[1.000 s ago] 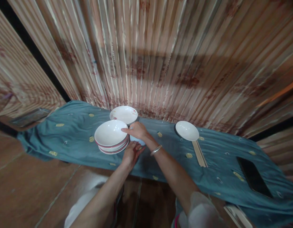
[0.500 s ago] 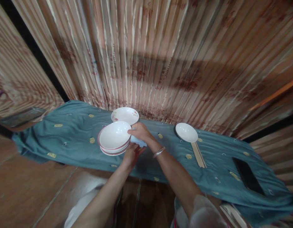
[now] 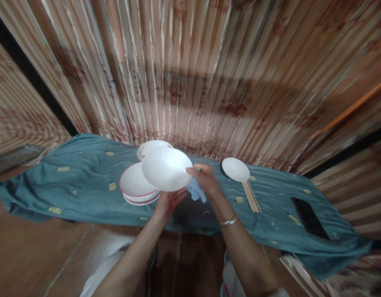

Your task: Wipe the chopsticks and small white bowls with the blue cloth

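My right hand (image 3: 205,178) grips the right edge of a shallow white bowl (image 3: 166,169), which is tilted and raised over the table. A crumpled light blue cloth (image 3: 196,189) hangs below that hand. Under the bowl's lower edge, my left hand (image 3: 168,205) has its fingers stretched out; whether they touch the bowl is hard to tell. Just left of it stands a stack of white bowls (image 3: 136,181) with red rims, partly covered by the held bowl. Behind them sits a white bowl with a floral pattern (image 3: 144,149), also partly hidden.
A green patterned cloth (image 3: 91,181) covers the long table. To the right are a small white dish (image 3: 236,169), a pair of pale wooden chopsticks (image 3: 251,198) and a black phone (image 3: 310,218). A pleated curtain (image 3: 190,90) rises along the back.
The top bowl has come up off the stack and moved right in my right hand. The blue cloth now hangs lower. My left hand's fingers have spread beneath the bowl.
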`<state>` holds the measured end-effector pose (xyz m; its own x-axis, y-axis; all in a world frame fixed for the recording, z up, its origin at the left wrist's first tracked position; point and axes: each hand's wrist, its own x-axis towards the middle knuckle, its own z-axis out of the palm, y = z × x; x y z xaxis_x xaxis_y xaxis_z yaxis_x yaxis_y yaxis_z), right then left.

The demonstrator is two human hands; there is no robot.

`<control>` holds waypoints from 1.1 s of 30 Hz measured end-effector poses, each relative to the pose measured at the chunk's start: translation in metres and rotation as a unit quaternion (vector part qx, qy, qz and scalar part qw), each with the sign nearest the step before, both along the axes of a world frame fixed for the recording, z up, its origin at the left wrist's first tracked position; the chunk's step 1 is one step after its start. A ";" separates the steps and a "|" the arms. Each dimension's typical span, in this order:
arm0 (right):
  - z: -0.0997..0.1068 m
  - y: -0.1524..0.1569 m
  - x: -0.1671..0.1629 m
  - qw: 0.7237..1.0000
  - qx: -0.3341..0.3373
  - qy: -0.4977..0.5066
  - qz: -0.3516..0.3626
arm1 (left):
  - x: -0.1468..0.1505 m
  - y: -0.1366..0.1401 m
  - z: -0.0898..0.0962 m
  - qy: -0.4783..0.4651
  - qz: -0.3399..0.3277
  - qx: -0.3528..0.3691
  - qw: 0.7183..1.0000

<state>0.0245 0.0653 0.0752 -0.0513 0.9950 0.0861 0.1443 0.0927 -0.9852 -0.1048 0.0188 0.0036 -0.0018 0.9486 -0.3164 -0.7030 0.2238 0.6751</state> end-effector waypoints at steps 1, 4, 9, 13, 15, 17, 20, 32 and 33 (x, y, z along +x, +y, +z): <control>-0.004 -0.004 0.013 1.000 0.009 -0.003 -0.009 | 0.001 0.001 0.002 -0.003 -0.002 0.007 1.000; -0.024 -0.015 0.048 0.999 -0.006 -0.006 -0.051 | 0.006 0.002 0.006 -0.012 -0.011 0.007 1.000; -0.070 -0.025 0.085 0.994 -0.062 -0.017 -0.094 | 0.020 0.004 -0.003 -0.013 -0.082 -0.023 0.996; -0.092 -0.028 0.107 0.995 -0.047 -0.057 -0.071 | 0.033 0.005 -0.018 0.032 -0.082 -0.038 0.995; -0.093 -0.028 0.122 0.992 -0.038 -0.114 -0.047 | 0.038 0.006 -0.024 0.061 -0.069 -0.034 0.995; -0.087 -0.029 0.137 0.983 -0.018 -0.170 -0.062 | 0.043 0.009 -0.029 0.091 -0.062 -0.028 0.994; -0.072 -0.031 0.149 0.971 0.034 -0.197 -0.134 | 0.051 0.013 -0.034 0.126 -0.069 -0.023 0.989; -0.107 -0.042 0.103 0.897 0.158 -0.404 0.082 | 0.074 0.023 -0.039 0.155 -0.116 -0.016 0.981; -0.106 -0.043 0.105 0.902 0.144 -0.397 0.089 | 0.074 0.023 -0.040 0.151 -0.116 -0.014 0.982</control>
<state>0.1298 0.0222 -0.0305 -0.3675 0.9071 0.2054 0.7509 0.4197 -0.5100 -0.0312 0.0422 -0.0365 0.1151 0.9255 -0.3609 -0.3995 0.3757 0.8362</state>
